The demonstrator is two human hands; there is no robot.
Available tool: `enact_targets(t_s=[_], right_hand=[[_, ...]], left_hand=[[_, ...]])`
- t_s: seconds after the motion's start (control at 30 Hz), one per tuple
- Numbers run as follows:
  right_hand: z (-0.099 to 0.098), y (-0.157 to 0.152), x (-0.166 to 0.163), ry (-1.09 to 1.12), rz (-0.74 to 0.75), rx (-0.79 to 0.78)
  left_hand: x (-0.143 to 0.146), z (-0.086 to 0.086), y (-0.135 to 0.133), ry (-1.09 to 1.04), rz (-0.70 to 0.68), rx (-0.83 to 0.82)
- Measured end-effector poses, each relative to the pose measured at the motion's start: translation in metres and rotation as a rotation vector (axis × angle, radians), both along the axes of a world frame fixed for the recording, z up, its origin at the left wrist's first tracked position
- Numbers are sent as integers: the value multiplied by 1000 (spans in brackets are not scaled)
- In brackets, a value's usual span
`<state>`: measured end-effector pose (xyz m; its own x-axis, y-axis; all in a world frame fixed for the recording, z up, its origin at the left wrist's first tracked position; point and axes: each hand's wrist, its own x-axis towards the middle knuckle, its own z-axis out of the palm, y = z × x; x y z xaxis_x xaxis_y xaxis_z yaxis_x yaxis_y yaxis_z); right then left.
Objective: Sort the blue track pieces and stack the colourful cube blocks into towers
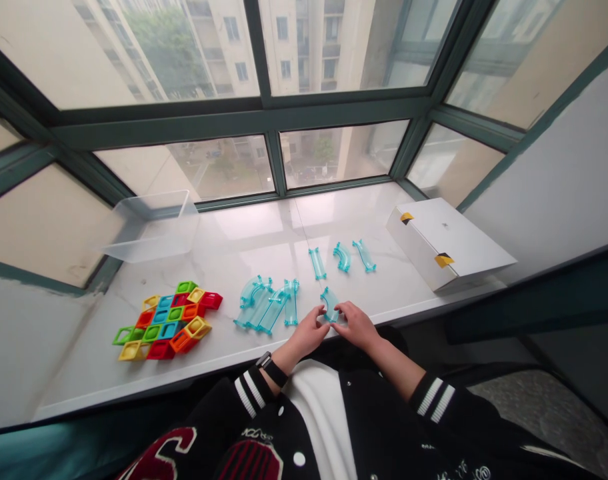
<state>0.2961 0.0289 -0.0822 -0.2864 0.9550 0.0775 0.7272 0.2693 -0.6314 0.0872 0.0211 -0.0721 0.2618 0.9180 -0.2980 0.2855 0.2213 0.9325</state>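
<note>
both my hands — left hand, right hand — pinch the curved track piece, long axis pointing toward the window.

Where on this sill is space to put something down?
Free: the stretch by the window between the clear bin and the white box, and the front left corner beside the coloured tiles. Crowded: the front middle, where left hand and right hand hold the curved piece beside the track pile.

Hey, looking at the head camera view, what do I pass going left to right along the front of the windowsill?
coloured frame tiles → heap of blue track pieces → curved blue track piece, held between left hand and right hand → white box
</note>
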Motion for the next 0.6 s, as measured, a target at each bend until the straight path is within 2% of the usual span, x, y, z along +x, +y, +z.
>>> enact_targets(t_s=[0.13, 0.2, 0.3, 0.43, 0.6], right_hand=[[0, 1, 5, 2, 24, -8], [0, 2, 8, 6, 43, -30], [0, 2, 13, 26, 83, -62], [0, 3, 17, 39, 122, -53], [-4, 1, 17, 84, 119, -24]], left_hand=[[-3, 6, -6, 166, -138, 275], [-4, 11, -7, 229, -192, 345], [-3, 17, -6, 312, -236, 326], [-1, 16, -7, 347, -247, 292], [3, 11, -10, 314, -165, 299]])
